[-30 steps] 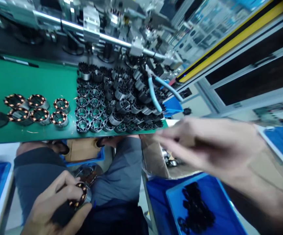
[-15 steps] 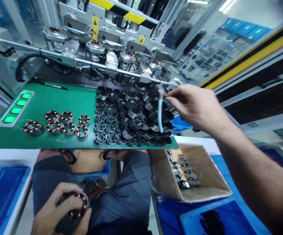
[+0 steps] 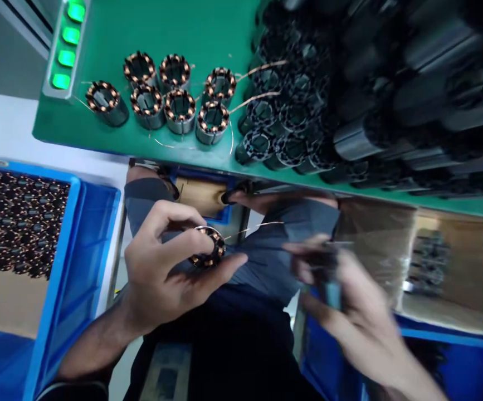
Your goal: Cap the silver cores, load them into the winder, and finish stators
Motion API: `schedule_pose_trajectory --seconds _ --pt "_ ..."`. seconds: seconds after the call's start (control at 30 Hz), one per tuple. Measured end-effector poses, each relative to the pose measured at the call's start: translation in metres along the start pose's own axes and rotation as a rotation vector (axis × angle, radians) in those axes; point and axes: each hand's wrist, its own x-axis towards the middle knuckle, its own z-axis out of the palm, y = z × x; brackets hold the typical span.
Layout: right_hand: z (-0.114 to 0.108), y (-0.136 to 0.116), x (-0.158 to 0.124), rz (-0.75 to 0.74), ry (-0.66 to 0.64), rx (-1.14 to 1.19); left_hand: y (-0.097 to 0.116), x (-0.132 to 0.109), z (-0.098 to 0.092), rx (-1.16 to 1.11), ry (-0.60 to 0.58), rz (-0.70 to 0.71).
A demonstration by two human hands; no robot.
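My left hand [image 3: 174,262] is closed around a wound stator [image 3: 208,248], a ring-shaped core with copper coils, above my lap. One finger reaches over its opening, and a thin copper wire end [image 3: 262,225] sticks out to its right. To the right of it, my right hand [image 3: 350,306] grips small pliers [image 3: 328,273] with a light blue handle. Motion smears the pliers, so their jaws are not clear. The pliers and the stator are apart. Several other wound stators [image 3: 180,111] stand on the green mat [image 3: 111,33], some with loose wire ends.
Black unwound cores [image 3: 258,145] fill the mat's right side in stacked rows. At its left is a panel with green lights [image 3: 66,57]. A blue bin [image 3: 74,206] at left holds many wound stators. A cardboard box [image 3: 467,262] with metal parts stands at lower right.
My right hand has come down from above the black cores to my lap with the pliers. My left hand has risen with the stator. The view has tilted down and nearer.
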Motion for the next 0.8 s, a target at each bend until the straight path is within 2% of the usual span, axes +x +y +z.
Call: schedule_pose_trajectory --seconds 0.1,0.2,0.37,0.53,0.63,0.8 --pt "0.034 0.0 -0.003 -0.008 -0.026 0.193 0.001 0.0 0.004 0.035 -0.014 0.017" --pt "0.05 0.002 0.003 -0.033 -0.036 0.298 0.002 -0.002 0.008 0.052 -0.033 0.014" --pt "0.053 0.005 0.007 -0.066 -0.066 0.383 0.002 -0.009 0.012 0.014 -0.005 0.003" --pt "0.054 0.006 0.005 -0.063 -0.066 0.373 0.004 -0.016 0.01 0.048 -0.059 -0.035" --pt "0.058 0.006 0.006 -0.056 -0.044 0.351 0.006 -0.019 0.009 0.052 -0.042 -0.036" --pt "0.071 0.02 0.018 0.027 -0.048 0.361 -0.01 -0.026 0.014 0.105 0.016 -0.003"
